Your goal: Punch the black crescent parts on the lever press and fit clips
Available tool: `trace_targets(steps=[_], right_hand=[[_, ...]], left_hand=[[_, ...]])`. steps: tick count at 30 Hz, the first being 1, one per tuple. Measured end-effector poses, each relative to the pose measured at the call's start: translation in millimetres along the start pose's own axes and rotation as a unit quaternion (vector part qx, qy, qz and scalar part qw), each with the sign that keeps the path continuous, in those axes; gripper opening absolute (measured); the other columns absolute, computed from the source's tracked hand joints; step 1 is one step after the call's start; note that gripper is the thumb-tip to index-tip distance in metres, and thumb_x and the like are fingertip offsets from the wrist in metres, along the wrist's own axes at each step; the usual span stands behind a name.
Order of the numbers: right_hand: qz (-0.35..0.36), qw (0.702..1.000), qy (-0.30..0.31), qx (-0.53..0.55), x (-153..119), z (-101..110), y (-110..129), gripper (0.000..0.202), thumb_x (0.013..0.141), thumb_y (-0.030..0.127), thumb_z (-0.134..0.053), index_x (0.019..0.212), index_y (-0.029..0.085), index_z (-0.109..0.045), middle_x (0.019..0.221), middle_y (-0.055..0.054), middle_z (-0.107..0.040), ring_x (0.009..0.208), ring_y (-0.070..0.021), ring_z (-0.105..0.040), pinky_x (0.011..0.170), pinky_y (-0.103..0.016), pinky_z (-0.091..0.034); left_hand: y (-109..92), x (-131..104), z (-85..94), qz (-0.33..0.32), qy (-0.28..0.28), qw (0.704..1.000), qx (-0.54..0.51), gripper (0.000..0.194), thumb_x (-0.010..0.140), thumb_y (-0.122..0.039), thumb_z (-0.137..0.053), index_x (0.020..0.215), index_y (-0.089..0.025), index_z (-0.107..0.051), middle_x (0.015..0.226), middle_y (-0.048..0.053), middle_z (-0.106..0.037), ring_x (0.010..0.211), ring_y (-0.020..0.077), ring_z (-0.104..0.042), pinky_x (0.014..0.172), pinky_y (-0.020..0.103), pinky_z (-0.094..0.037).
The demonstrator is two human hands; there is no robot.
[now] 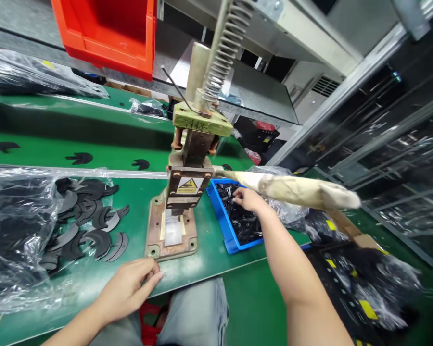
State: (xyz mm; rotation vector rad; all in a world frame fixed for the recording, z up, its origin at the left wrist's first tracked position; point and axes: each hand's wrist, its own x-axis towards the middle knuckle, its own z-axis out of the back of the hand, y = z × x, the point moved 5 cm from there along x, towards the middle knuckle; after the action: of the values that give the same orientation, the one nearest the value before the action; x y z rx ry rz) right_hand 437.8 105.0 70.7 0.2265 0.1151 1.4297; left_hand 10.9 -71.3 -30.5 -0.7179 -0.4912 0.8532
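Note:
My right hand (250,199) reaches into a blue bin (225,233) of small black parts (243,226). Its fingers are bent together at the parts; whatever they pinch is too small to make out. Close to the table's front edge rests my left hand (130,286), fingers curled and thumb against them, with nothing visible in it. Just beyond it stands a hand press (191,180) on a rusty base plate (153,230). A pale metal block (173,230) sits on that base, under the ram. The press's long wrapped lever (296,190) sticks out rightward above the bin and my right forearm.
Curved black pieces (97,242) spill from a clear plastic bag (18,230) on the left. Several more lie behind a metal rail (140,174). A red bin (108,33) sits on the shelf above. Bagged black parts (375,288) with yellow labels stand at right.

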Motion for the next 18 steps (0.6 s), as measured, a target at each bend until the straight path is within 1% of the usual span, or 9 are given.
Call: trace_targets(steps=[2, 4, 6, 9, 13, 16, 18], right_hand=[[-0.008, 0.999, 0.052, -0.012, -18, -13, 0, 0.039, 0.098, 0.044, -0.063, 0.127, 0.019, -0.063, 0.130, -0.009, -0.066, 0.112, -0.0201, -0.067, 0.097, -0.043, -0.060], [-0.020, 0.997, 0.075, -0.018, -24, -21, 3, 0.039, 0.097, 0.044, -0.064, 0.127, 0.019, -0.063, 0.129, -0.009, -0.066, 0.112, -0.0204, -0.067, 0.097, -0.044, -0.060], [-0.038, 0.997, 0.070, -0.024, -22, -22, 7, 0.041, 0.097, 0.044, -0.064, 0.129, 0.019, -0.062, 0.130, -0.009, -0.066, 0.114, -0.0211, -0.067, 0.099, -0.045, -0.060], [-0.064, 0.996, 0.059, -0.026, -11, -20, 13, 0.042, 0.098, 0.044, -0.064, 0.130, 0.019, -0.061, 0.133, -0.010, -0.065, 0.116, -0.0219, -0.066, 0.100, -0.046, -0.059], [-0.080, 0.995, 0.065, -0.015, 0, -22, 23, 0.041, 0.098, 0.044, -0.064, 0.130, 0.019, -0.062, 0.133, -0.010, -0.065, 0.116, -0.0215, -0.066, 0.099, -0.045, -0.059], [-0.090, 0.994, 0.068, 0.000, 1, -25, 27, 0.041, 0.097, 0.044, -0.064, 0.129, 0.019, -0.062, 0.132, -0.010, -0.065, 0.116, -0.0216, -0.066, 0.099, -0.045, -0.059], [-0.095, 0.993, 0.066, 0.015, -4, -24, 26, 0.041, 0.097, 0.044, -0.065, 0.129, 0.018, -0.062, 0.131, -0.009, -0.065, 0.115, -0.0216, -0.066, 0.099, -0.045, -0.060]], left_hand=[[-1, 0, -0.7, 0.000, -0.001, 1.000, 0.013, 0.030, 0.104, -0.043, -0.050, 0.084, -0.024, -0.062, 0.074, 0.001, -0.066, 0.070, 0.0191, -0.064, 0.067, 0.029, -0.046], [-3, -1, -1.6, -0.001, -0.004, 1.000, 0.022, 0.031, 0.103, -0.045, -0.051, 0.082, -0.024, -0.061, 0.073, 0.001, -0.066, 0.069, 0.0191, -0.064, 0.067, 0.029, -0.046], [-4, -2, -2.5, -0.001, -0.004, 1.000, 0.026, 0.032, 0.103, -0.046, -0.050, 0.082, -0.024, -0.062, 0.073, 0.001, -0.066, 0.069, 0.0192, -0.064, 0.067, 0.029, -0.045], [-6, -3, -3.3, 0.002, -0.001, 1.000, 0.030, 0.033, 0.104, -0.046, -0.049, 0.083, -0.024, -0.062, 0.074, 0.001, -0.067, 0.071, 0.0193, -0.064, 0.068, 0.030, -0.045], [-9, -3, -2.3, 0.008, -0.003, 0.999, 0.035, 0.033, 0.104, -0.046, -0.049, 0.083, -0.024, -0.060, 0.075, 0.001, -0.067, 0.072, 0.0197, -0.063, 0.070, 0.030, -0.044], [-11, -2, -0.9, 0.008, -0.005, 0.999, 0.039, 0.033, 0.105, -0.046, -0.049, 0.082, -0.023, -0.059, 0.075, 0.001, -0.066, 0.072, 0.0195, -0.063, 0.070, 0.030, -0.043], [-12, -2, 0.0, 0.006, -0.007, 0.999, 0.039, 0.034, 0.105, -0.046, -0.049, 0.082, -0.023, -0.059, 0.075, 0.001, -0.066, 0.071, 0.0193, -0.063, 0.069, 0.029, -0.043]])
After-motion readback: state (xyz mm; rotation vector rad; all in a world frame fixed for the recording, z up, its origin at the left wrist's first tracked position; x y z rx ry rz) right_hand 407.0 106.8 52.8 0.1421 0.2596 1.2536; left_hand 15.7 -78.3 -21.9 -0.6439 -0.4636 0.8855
